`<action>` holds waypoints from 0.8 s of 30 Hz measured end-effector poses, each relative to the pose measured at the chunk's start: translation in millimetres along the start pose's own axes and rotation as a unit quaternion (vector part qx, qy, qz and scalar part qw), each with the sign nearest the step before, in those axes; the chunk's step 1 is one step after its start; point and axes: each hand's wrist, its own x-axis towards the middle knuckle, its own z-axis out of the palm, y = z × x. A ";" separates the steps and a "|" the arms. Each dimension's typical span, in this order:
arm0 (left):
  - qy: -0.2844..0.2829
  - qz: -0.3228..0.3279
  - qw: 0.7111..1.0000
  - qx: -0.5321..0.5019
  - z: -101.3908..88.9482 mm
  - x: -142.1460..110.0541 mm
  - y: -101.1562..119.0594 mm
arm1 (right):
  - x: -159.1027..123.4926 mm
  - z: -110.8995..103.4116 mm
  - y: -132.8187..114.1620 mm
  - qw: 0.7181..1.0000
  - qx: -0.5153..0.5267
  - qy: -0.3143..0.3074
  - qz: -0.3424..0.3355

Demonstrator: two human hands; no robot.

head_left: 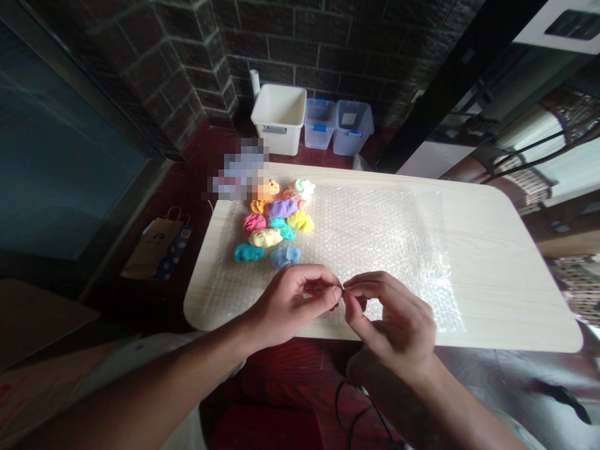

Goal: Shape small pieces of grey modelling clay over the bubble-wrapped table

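Observation:
My left hand and my right hand meet fingertip to fingertip above the near edge of the table. Thumb and fingers of each are pinched together. Whatever lies between them is too small to make out. Beneath and beyond my hands, bubble wrap is spread over the tabletop. On its left part sit several soft, crumpled lumps, maybe clay or cloth. Nearest my left hand is a light blue lump; around it are a teal lump, a cream lump, a yellow lump and a purple lump.
Behind the table, a white bin and two clear plastic boxes, one a blue-latched box, stand by the brick wall. A blurred-out item is at the far left corner. A paper bag stands on the floor at left.

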 end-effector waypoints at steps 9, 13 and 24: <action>0.015 0.027 1.000 -0.005 -0.7 2.2 2.7 | 0.4 2.6 6.1 0.991 0.119 0.022 0.063; 0.016 0.033 0.999 0.024 -1.6 1.5 1.7 | 1.5 3.4 6.0 0.994 0.096 0.017 0.050; 0.015 0.064 0.990 0.124 -2.0 0.3 3.1 | 3.9 3.6 2.5 0.982 0.154 -0.010 0.109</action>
